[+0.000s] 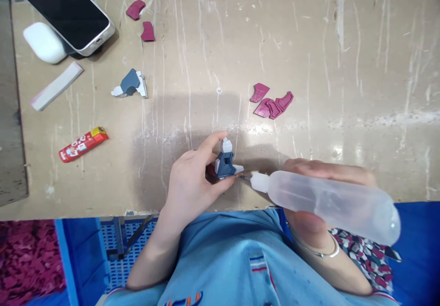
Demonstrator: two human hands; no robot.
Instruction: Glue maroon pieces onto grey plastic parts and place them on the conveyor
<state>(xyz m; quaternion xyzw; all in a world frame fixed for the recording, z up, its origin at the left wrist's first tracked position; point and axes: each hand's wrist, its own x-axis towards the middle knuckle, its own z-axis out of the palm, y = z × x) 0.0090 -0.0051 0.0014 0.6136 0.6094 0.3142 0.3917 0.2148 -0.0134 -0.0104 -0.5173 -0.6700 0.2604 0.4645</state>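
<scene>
Between the thumb and fingers of my left hand (192,180) is a small dark blue and white plastic part (226,163), held just above the table near its front edge. My right hand (309,219) is wrapped round a translucent squeeze bottle (326,203), tilted nearly flat. The bottle's thin needle tip (243,177) points left and meets, or almost meets, the lower edge of the plastic part. Several maroon plastic pieces (274,107) lie beyond the bottle. A similar blue and white part (131,84) rests to the left.
At the back left are a phone (65,10), a white case (44,42) and a pale strip (57,86). A red packet (83,145) and two maroon pieces (148,31) lie on the left. Below the table edge stand blue crates (82,255) with many pieces.
</scene>
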